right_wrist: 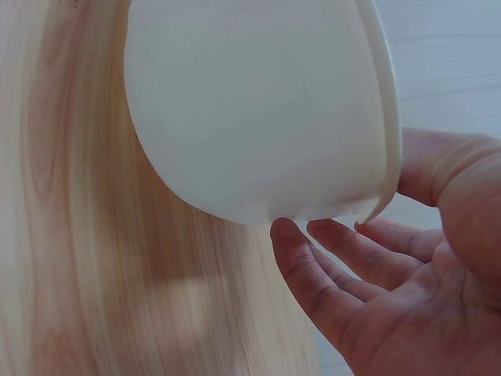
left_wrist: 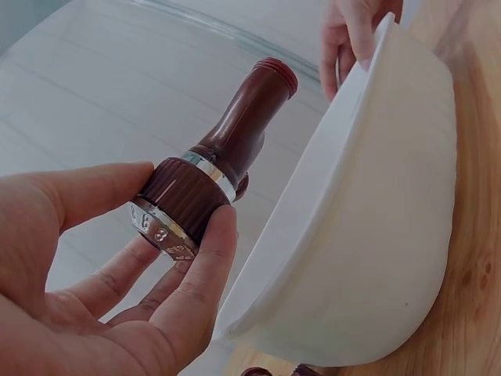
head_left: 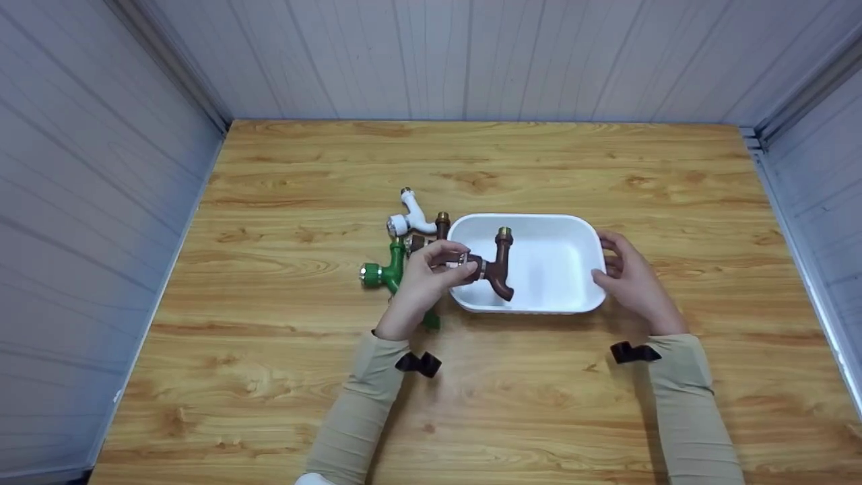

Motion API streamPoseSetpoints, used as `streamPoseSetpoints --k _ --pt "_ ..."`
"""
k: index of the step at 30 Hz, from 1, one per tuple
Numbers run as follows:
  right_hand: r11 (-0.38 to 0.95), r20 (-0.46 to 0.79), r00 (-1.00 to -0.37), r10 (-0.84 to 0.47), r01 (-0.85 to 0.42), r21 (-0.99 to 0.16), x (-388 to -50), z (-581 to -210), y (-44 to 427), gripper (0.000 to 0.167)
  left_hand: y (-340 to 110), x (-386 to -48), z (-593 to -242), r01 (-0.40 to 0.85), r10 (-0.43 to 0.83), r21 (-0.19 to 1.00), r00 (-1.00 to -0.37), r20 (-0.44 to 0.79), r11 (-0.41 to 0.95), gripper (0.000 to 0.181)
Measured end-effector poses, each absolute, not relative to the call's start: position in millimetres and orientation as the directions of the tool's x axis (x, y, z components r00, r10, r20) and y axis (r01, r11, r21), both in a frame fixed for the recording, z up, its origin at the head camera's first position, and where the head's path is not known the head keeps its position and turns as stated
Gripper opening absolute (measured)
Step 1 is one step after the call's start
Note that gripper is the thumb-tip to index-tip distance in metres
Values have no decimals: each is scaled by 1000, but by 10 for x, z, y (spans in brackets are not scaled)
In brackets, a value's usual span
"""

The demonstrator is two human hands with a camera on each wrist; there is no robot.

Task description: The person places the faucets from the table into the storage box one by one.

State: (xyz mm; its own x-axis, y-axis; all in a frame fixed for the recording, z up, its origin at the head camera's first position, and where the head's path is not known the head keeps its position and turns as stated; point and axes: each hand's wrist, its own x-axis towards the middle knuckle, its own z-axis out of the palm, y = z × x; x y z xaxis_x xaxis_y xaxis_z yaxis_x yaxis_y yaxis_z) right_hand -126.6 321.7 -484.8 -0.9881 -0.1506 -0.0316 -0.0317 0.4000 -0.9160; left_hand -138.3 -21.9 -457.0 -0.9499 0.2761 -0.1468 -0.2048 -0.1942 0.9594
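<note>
My left hand (head_left: pixel 425 275) pinches a brown tap (head_left: pixel 499 271) by its ribbed knob, between thumb and fingers. The tap hangs over the left part of a white plastic basin (head_left: pixel 552 259); its brass-coloured threaded end points away from me. In the left wrist view the chrome cap (left_wrist: pixel 160 231) on the knob faces my palm. At the basin's right end, my right hand (head_left: pixel 630 279) holds the rim, thumb over the edge and fingers against the outer wall (right_wrist: pixel 258 117). The tap's spout is mostly hidden in the left wrist view.
Left of the basin lie a white tap (head_left: pixel 415 217), another brown tap (head_left: pixel 442 224) and a green tap (head_left: pixel 392 273). My left hand partly covers them. More green (head_left: pixel 431 319) shows below my wrist; whether it is a separate tap I cannot tell. Panelled walls (head_left: pixel 431 60) enclose the wooden table (head_left: pixel 269 377).
</note>
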Motion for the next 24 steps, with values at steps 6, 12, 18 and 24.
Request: streamPoseSetpoints --k 6,12,18,24 --pt "404 -39 -988 -149 -25 -914 -1262 -4844 3212 62 -172 -1379 -4576 -215 283 960 -946 -159 -178 35" --pt "412 -50 -988 -148 -16 -911 -1266 -4834 3208 62 -133 -1378 -4579 -225 288 962 -942 -173 -157 37" --pt "395 -42 -988 -150 -21 -919 -1255 -4825 3199 61 -86 -1385 -4593 -211 294 958 -944 -148 -196 36" --pt "399 -38 -988 -148 -25 -917 -1255 -4830 3200 61 -33 -1394 -4604 -196 291 961 -947 -134 -195 37"
